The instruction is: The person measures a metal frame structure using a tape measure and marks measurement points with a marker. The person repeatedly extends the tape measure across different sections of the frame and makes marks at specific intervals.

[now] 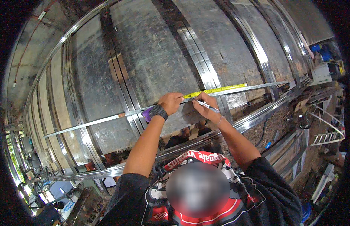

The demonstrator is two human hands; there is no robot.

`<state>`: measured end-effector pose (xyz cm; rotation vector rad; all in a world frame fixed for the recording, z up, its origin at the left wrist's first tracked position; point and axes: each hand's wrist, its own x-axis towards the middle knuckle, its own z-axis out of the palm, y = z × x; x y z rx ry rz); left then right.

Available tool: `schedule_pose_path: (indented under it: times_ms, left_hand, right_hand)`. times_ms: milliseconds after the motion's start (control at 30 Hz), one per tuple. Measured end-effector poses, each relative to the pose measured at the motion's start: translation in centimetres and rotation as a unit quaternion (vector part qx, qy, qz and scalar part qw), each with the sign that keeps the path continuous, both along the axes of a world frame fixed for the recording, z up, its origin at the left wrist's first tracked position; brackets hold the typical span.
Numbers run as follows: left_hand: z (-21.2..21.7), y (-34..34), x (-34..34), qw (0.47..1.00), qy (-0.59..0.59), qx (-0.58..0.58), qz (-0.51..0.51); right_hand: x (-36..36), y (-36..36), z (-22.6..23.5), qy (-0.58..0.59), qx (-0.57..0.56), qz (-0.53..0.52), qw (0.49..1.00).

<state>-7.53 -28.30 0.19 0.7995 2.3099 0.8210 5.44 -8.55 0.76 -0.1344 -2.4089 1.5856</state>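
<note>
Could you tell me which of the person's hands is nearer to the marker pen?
Right. The right hand holds the marker pen; the left hand presses the yellow tape measure just beside it.

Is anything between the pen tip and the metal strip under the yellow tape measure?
Nothing visible. The right hand holds the pen with its tip right at the metal strip, just below the yellow tape measure. The left hand presses the tape down beside it, not across the pen's path.

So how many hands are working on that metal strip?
2. The left hand presses the yellow tape measure onto the strip; the right hand, just beside it, holds a pen to the strip. No others show.
</note>
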Motion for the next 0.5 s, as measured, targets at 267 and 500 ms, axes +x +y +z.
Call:
schedule_pose_path:
  times_ms: [267, 500]
  left_hand:
    - [-1.1, -0.4, 0.5, 0.999, -0.003, 0.015, 0.037]
    - [0.0, -0.1, 0.9, 0.998, -0.014, 0.008, 0.058]
  right_hand:
    - [9.1, 0.0, 0.9, -0.041, 0.015, -0.1, 0.994]
    - [13.0, 0.1, 0.1, -0.012, 0.125, -0.085, 0.988]
